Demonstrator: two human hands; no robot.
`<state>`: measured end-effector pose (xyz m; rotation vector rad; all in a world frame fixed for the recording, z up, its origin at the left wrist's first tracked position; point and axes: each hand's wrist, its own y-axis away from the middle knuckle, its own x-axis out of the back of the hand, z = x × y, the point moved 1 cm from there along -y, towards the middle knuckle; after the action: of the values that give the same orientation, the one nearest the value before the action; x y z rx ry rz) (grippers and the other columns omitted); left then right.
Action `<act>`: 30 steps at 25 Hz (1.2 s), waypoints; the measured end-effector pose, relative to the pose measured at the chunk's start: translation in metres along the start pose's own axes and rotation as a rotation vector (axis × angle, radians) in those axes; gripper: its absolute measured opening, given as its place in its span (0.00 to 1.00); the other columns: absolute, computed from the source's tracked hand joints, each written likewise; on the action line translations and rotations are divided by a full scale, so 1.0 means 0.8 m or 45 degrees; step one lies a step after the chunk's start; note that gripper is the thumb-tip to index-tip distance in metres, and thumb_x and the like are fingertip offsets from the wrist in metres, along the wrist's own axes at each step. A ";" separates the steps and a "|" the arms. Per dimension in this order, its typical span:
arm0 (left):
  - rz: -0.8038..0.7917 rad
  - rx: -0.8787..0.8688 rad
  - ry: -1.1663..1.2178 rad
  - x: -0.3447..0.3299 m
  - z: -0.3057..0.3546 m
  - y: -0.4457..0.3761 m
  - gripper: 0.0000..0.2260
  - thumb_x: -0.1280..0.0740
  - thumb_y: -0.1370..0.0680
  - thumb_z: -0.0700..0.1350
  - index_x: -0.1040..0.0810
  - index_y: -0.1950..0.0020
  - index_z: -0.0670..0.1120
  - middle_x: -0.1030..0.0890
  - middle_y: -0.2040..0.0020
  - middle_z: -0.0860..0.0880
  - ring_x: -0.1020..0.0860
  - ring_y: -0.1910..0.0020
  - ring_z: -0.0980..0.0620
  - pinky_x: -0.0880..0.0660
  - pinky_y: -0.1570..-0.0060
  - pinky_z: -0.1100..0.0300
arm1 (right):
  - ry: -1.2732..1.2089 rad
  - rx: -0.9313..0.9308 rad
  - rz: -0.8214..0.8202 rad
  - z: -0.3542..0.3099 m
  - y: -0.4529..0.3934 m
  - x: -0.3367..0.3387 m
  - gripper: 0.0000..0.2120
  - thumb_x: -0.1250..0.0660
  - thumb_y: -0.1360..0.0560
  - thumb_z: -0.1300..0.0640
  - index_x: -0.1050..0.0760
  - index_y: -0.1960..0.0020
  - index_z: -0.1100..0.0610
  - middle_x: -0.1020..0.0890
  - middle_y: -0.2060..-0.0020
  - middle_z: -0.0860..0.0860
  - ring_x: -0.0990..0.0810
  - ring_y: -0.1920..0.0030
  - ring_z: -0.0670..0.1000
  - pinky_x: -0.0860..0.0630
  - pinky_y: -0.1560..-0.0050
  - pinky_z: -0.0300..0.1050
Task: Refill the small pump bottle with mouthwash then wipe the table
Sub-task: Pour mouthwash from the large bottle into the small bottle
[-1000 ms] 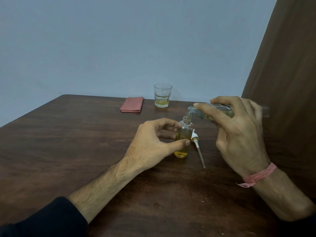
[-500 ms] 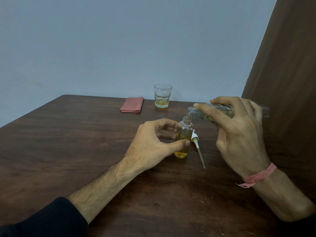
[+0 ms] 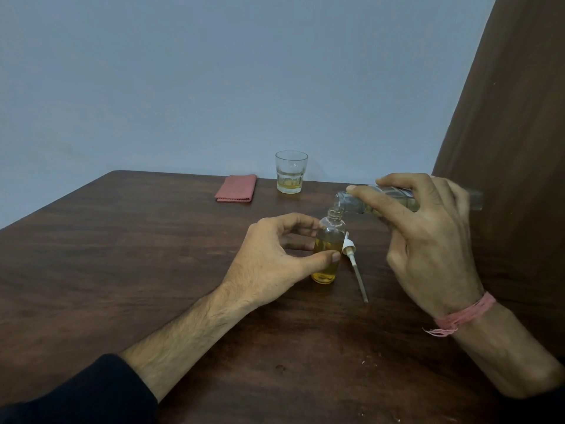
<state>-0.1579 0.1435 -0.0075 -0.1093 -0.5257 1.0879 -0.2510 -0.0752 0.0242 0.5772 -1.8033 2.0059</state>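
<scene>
small bottle (image 3: pixel 328 249) mid-table (image 3: pixel 122 270) | pump (image 3: pixel 354 264) – just right | cloth (image 3: pixel 236 188), glass (image 3: pixel 290 172) – behind, far edge

bottles: two, small bottle (image 3: pixel 327 249), tipped bottle (image 3: pixel 360 201)
glass (image 3: pixel 290 172): one
cloth (image 3: pixel 236 188): one
pump (image 3: pixel 354 264): one
hands: two, left hand (image 3: pixel 275 258), right hand (image 3: pixel 428 240)

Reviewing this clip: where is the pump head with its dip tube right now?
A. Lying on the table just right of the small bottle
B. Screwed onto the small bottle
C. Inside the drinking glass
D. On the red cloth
A: the pump head lies on the table beside the open small bottle, its tube pointing toward the camera.
</scene>
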 end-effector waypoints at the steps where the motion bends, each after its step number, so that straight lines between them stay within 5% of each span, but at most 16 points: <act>1: 0.003 -0.003 0.000 0.000 0.000 0.000 0.21 0.13 0.27 0.54 0.11 0.36 0.56 0.08 0.43 0.59 0.11 0.43 0.63 0.15 0.39 0.64 | 0.002 0.000 0.000 0.000 0.000 0.000 0.43 0.26 0.32 0.76 0.21 0.24 0.44 0.19 0.34 0.54 0.20 0.36 0.62 0.33 0.29 0.65; 15: 0.003 0.012 -0.012 0.000 0.001 0.001 0.20 0.14 0.27 0.55 0.11 0.37 0.56 0.09 0.44 0.61 0.11 0.44 0.65 0.15 0.38 0.63 | -0.012 0.000 0.000 -0.001 0.000 0.000 0.43 0.27 0.33 0.76 0.20 0.24 0.44 0.19 0.34 0.55 0.20 0.35 0.63 0.33 0.28 0.66; 21: 0.005 0.001 -0.009 0.000 0.001 0.001 0.20 0.13 0.27 0.54 0.11 0.38 0.55 0.09 0.45 0.62 0.12 0.44 0.66 0.18 0.45 0.73 | -0.006 0.000 -0.007 0.000 0.000 0.000 0.43 0.27 0.33 0.76 0.21 0.24 0.44 0.19 0.34 0.55 0.20 0.35 0.63 0.34 0.28 0.65; 30: -0.005 0.010 0.007 0.000 0.002 0.001 0.19 0.13 0.27 0.53 0.11 0.38 0.55 0.08 0.45 0.60 0.11 0.44 0.63 0.15 0.40 0.65 | -0.010 -0.006 -0.004 0.000 0.001 0.000 0.43 0.27 0.33 0.77 0.20 0.24 0.44 0.19 0.34 0.55 0.21 0.35 0.62 0.34 0.28 0.65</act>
<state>-0.1596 0.1434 -0.0066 -0.1043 -0.5168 1.0854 -0.2513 -0.0753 0.0236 0.5865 -1.8105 1.9992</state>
